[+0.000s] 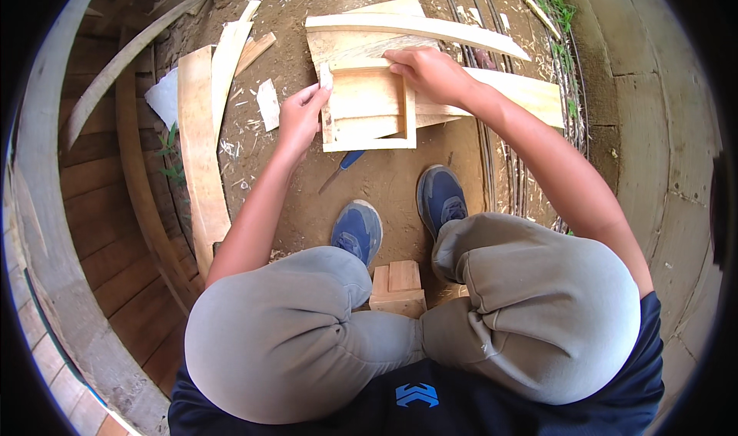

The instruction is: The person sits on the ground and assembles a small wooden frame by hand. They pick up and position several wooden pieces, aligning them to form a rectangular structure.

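Between my hands is a shallow rectangular wooden frame [369, 144] of pale planks, held above boards lying on the dirt. My left hand [300, 115] grips its left side, thumb on the upper left corner. At the far right corner my right hand [430, 73] is closed on the frame, its fingers over the top edge. Through the frame's opening, pale wood shows; whether that is a bottom panel or the boards beneath, I cannot tell. Just nearer than the frame, a tool with a blue handle [353, 158] and a thin metal blade lies on the ground.
Long planks [419, 28] lie beyond the frame, and more boards [201, 144] lean at the left. Wood shavings litter the dirt floor [254, 159]. Thin metal rods [486, 155] run along the right. A small wooden block [397, 301] sits between my legs, behind my blue shoes [357, 232].
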Motion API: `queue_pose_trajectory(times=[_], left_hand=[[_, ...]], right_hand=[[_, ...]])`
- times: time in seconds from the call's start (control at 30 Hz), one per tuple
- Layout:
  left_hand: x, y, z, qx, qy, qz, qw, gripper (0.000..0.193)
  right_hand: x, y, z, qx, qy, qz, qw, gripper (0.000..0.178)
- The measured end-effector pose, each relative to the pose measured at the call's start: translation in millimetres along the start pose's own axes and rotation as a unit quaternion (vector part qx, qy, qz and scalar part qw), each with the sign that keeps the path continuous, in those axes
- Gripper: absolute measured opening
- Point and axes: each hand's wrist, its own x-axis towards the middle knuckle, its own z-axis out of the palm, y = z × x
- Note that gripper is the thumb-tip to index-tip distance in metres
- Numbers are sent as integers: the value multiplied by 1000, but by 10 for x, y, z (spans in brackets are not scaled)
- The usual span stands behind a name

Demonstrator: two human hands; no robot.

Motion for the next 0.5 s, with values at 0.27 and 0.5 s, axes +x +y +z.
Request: queue_pose_trajectory(times=[0.27,0.5], left_hand=[[47,-48,-1,-11,32,2,999,37],[43,-29,-43,44,19,3,999,45]], right_hand=[[-47,303,-521,-102,110,44,988,60],[-113,754,-837,-185,-85,86,975,101]])
